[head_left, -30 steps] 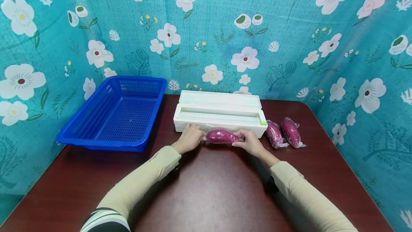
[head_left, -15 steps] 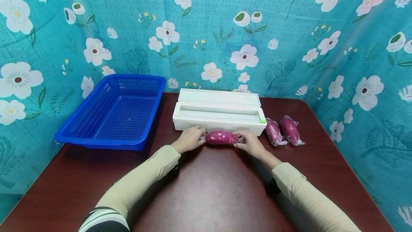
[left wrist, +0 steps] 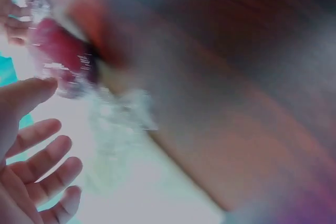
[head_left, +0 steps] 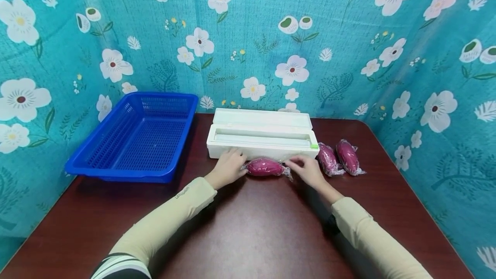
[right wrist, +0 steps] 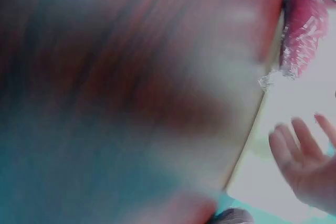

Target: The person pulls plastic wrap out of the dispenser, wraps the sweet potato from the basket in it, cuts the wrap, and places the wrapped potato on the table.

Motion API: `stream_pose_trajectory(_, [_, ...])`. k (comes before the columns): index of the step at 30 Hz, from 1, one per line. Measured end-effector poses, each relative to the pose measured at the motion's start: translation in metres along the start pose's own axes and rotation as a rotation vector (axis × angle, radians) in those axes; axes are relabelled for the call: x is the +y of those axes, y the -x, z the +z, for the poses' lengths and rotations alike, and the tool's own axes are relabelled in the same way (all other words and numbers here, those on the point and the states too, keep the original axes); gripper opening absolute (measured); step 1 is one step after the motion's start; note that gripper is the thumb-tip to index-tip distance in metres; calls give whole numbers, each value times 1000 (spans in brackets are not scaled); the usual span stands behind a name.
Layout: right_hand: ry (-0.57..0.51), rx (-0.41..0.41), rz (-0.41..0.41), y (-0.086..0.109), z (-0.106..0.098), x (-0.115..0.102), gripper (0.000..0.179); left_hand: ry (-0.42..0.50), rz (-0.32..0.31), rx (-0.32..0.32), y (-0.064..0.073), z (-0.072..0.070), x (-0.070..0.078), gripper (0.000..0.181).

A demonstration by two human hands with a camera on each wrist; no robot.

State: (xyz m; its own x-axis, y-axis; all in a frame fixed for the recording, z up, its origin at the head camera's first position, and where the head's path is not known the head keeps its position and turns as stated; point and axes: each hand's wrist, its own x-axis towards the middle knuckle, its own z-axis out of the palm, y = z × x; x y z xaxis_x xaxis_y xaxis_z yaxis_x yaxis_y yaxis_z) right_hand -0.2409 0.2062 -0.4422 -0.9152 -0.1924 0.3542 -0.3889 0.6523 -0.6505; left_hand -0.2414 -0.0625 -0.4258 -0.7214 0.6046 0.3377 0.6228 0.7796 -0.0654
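A purple-red sweet potato (head_left: 265, 167) wrapped in clear plastic film lies on the table in front of the white box. Twisted film tails (right wrist: 269, 80) stick out at both its ends. My left hand (head_left: 226, 168) is at its left end. In the left wrist view the fingers are loosely spread, with the thumb right by the wrapped sweet potato (left wrist: 60, 51) and nothing in the grasp. My right hand (head_left: 308, 172) is just off the right end, its fingers loosely bent and holding nothing.
Behind it stands a white cling film box (head_left: 263, 141) with its lid up and a roll inside. On the right lie two wrapped sweet potatoes (head_left: 328, 159). A blue plastic basket (head_left: 170, 158) sits at the left. A floral curtain (head_left: 248, 46) hangs behind the table.
Both hands held the film ends before. Now they have let go; the right hand has drawn away to the right and the right film tail shows free.
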Motion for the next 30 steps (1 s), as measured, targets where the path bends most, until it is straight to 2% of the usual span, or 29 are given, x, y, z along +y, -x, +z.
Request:
stream_pose_trajectory(2, [-119,117,184,-2,-4,0,25,-5,17,65,-3,-7,5,23])
stream_pose_trajectory(3, [-226,158,287,-3,-5,-1,27,4,20,91,-6,-11,7,22])
stream_pose_trajectory(6, [-658,220,563,-9,-9,-3,36,34,27,135,-14,-19,16,18])
stream_pose_trajectory(8, [-890,228,712,-12,-11,-6,37,43,32,141,-19,-23,22,16])
stream_pose_trajectory(10, [-997,223,814,-15,-12,-9,36,60,38,139,-25,-26,29,15])
stream_pose_trajectory(12, [-1029,227,883,-17,-11,-11,35,76,44,139,-30,-27,36,14])
stream_pose_trajectory(16, [-1059,223,964,-19,-12,-11,34,89,52,139,-42,-27,46,13])
stream_pose_trajectory(19, [-1079,205,982,-18,-14,-9,32,100,62,146,-48,-27,52,13])
stream_pose_trajectory(23, [-997,198,917,-17,-14,-7,27,119,73,160,-56,-27,58,13])
stream_pose_trajectory(27, [-876,251,847,-18,-14,-8,18,117,74,162,-62,-24,63,12])
stream_pose_trajectory(30, [-890,301,852,-18,-13,-8,15,119,76,155,-65,-21,66,11])
